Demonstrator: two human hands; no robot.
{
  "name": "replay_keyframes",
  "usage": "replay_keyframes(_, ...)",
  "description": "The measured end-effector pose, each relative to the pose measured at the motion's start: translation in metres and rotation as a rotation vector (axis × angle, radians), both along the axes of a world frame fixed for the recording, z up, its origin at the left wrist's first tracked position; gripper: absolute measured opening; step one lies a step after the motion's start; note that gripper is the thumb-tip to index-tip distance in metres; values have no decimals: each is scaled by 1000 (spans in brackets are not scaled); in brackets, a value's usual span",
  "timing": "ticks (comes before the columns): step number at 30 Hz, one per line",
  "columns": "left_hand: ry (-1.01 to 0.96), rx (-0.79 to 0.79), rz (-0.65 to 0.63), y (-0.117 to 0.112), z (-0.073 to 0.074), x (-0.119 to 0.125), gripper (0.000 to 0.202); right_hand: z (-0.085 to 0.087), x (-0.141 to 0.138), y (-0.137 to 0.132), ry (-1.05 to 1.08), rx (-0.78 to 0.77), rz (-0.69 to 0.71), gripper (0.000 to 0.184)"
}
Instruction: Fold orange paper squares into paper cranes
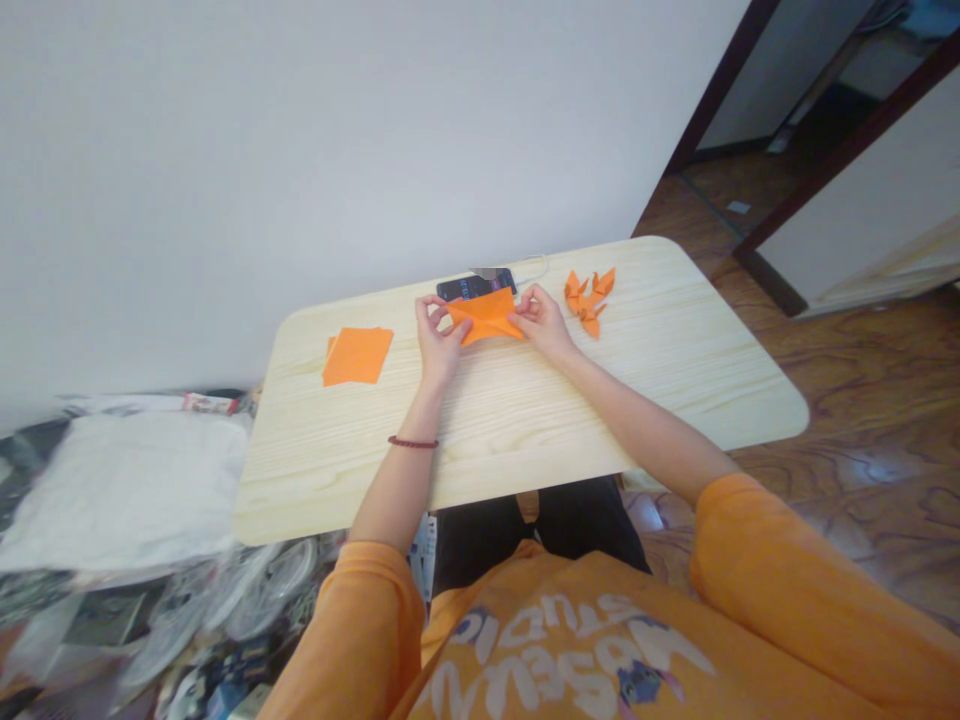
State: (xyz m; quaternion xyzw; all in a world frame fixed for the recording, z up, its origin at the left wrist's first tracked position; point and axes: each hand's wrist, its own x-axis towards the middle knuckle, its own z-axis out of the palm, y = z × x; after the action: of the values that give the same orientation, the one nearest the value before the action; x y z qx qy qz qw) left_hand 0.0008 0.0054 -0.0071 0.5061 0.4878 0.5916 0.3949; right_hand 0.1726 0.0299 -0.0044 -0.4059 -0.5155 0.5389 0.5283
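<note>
Between my two hands, a sheet of orange origami paper (pixel 489 314) is held up above the table, creased and partly folded. My left hand (pixel 441 338) pinches its left edge between thumb and fingers. At the right edge, my right hand (pixel 541 322) grips the paper the same way. Left of my hands lies a small stack of flat orange paper squares (pixel 358 356), slightly fanned. Several folded orange paper figures (pixel 589 300) with pointed wings sit close together to the right of my right hand.
A phone (pixel 475 284) with a lit screen lies behind the paper, a white cable (pixel 535 268) running from it. The light wooden table (pixel 525 440) stands against a white wall (pixel 337 150). Left of it are a white bag-like bundle (pixel 135 480) and cluttered items.
</note>
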Motion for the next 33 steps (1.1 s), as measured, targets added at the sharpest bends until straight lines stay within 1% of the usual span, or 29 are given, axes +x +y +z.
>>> replay_keyframes(3,-40,23,57,2,-1,-3,48,-1,1,3,-29,54,-21,28)
replay_keyframes(5,-21,43,95,4,-1,-5,35,-2,1,5,-48,81,-20,17)
replay_keyframes(7,24,43,103,7,-2,-7,19,-3,2,7,-42,73,7,8)
replay_keyframes(8,33,24,95,8,-2,-9,13,-4,3,7,-29,52,25,8)
replay_keyframes(9,34,-6,80,9,-2,-10,9,-6,4,8,-9,23,43,11)
replay_keyframes(10,25,-43,59,10,-3,-11,10,-7,4,9,13,-11,58,16)
replay_keyframes(12,-7,-120,10,10,-2,-13,19,-9,6,9,38,-50,78,22)
replay_keyframes(15,-66,-187,-90,8,1,-17,29,-10,8,9,32,-16,96,25)
replay_keyframes(17,-87,-183,-173,5,5,-20,35,-9,9,9,34,4,100,23)
replay_keyframes(20,-8,-152,-268,0,11,-24,44,-8,9,9,42,-15,101,21)
replay_keyframes(23,90,-114,-265,-2,16,-25,46,-8,10,10,36,-24,97,25)
replay_keyframes(27,124,-85,-225,-1,15,-24,46,-8,10,9,39,-24,99,26)
replay_keyframes(33,186,-48,-114,1,13,-22,23,-5,11,8,36,-34,87,24)
